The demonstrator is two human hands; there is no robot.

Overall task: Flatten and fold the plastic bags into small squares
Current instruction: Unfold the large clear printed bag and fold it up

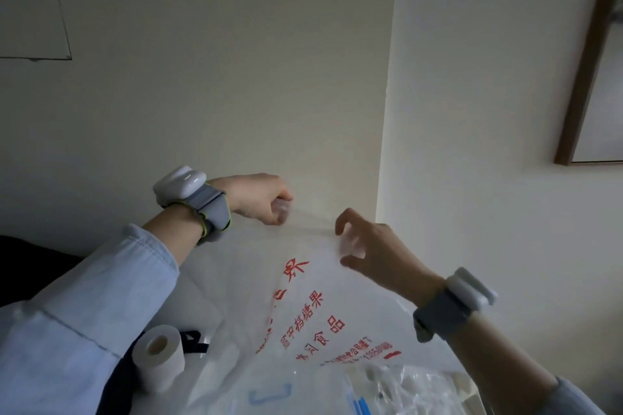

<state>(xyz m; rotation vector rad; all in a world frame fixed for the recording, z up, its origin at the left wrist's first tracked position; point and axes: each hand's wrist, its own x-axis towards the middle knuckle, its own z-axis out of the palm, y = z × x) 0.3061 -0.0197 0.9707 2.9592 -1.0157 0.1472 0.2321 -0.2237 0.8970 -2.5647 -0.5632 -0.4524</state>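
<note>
I hold up a clear plastic bag w/ red print in front of the wall. My left hand is a fist; its fingers are curled around the bag's top edge on the left. My right hand is at the top edge on the right, fingers bent like a claw & spread; the thumb & some fingertips touch the film, but I cannot tell if they really pinch it. The edge is stretched between both hands. The bag hangs down toward me. Near me, below it, lie more plastic bags, and at near left a paper roll stands.
</note>
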